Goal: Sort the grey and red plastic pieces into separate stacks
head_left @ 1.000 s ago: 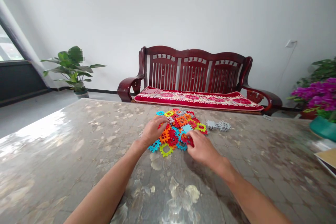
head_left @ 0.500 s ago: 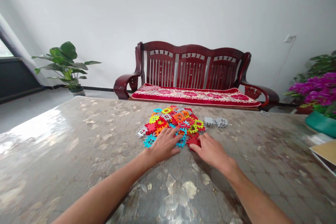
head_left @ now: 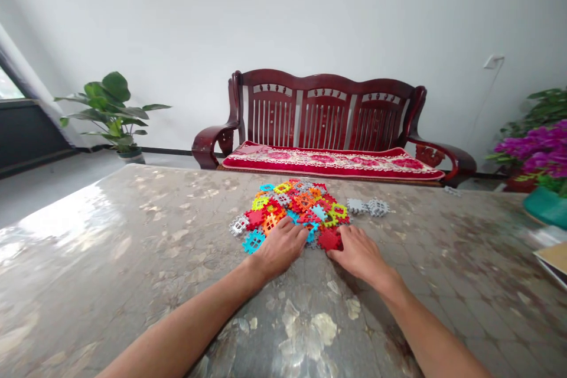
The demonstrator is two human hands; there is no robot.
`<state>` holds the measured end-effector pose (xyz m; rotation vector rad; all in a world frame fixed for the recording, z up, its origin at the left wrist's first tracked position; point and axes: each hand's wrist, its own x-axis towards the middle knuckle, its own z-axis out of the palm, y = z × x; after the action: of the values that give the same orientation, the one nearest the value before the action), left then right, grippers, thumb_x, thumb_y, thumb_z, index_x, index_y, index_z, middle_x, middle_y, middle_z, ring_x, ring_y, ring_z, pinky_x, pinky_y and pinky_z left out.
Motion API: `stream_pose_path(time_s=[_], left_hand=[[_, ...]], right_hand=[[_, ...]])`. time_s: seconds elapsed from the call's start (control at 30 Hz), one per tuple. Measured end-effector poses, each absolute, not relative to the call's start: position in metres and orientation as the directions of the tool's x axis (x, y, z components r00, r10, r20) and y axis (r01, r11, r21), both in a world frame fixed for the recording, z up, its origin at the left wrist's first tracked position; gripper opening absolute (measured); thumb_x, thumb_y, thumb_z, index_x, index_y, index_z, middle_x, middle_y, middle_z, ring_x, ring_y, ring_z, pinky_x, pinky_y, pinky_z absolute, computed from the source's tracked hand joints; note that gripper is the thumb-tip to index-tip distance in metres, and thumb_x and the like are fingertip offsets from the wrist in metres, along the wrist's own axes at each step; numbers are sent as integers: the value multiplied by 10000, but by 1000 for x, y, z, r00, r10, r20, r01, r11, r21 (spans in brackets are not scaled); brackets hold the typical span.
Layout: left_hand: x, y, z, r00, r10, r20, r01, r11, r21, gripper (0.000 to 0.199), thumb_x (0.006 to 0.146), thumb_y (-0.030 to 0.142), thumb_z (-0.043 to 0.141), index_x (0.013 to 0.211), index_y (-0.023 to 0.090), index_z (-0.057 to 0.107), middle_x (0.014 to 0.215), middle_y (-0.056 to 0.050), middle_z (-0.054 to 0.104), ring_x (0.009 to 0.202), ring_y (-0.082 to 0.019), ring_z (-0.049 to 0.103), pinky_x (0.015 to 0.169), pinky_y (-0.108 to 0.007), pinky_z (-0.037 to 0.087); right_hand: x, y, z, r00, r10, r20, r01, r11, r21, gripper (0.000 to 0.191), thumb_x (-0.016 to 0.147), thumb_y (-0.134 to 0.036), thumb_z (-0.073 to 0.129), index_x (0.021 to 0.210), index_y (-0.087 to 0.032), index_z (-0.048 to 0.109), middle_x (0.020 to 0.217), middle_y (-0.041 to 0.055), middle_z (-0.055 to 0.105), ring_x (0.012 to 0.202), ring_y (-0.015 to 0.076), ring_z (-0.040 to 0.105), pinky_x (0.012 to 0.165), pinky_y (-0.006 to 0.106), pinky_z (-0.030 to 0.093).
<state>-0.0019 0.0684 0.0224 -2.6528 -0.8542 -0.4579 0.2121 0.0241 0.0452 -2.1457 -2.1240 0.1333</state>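
A heap of toothed plastic tiles (head_left: 305,201) in red, orange, yellow, blue and grey lies on the patterned table. My left hand (head_left: 284,243) rests on the near side of the heap, its fingers bent and close together; what is under them is hidden. A blue tile (head_left: 254,241) lies just left of it. My right hand (head_left: 358,250) is at the heap's near right edge, with thumb and fingers around the side of a red tile (head_left: 330,238). Grey tiles (head_left: 368,207) lie to the right of the heap.
The table (head_left: 177,283) reaches across the view. Another grey piece (head_left: 452,191) sits near its far edge. At the right are a teal flower pot (head_left: 544,205) and a box-like object (head_left: 553,257). Behind stands a dark red wooden bench (head_left: 325,112).
My left hand has drawn its fingers in and shifted slightly, uncovering more orange tile. A light blue tile now shows flat on the heap. My right hand remains at the red tile.
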Motion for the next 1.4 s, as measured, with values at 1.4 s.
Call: stream_pose_path(time_s=[1.4], left_hand=[[-69, 129, 44, -147, 925, 349, 935, 15, 355, 477, 944, 417, 410, 1352, 191, 509, 1371, -162, 563, 1266, -339, 505, 1058, -548, 338]], right_hand=[[224, 76, -11, -35, 841, 539, 890, 272, -366, 362, 911, -304, 454, 1214, -159, 588, 1236, 137, 631, 1172, 273, 537, 1030, 479, 414]])
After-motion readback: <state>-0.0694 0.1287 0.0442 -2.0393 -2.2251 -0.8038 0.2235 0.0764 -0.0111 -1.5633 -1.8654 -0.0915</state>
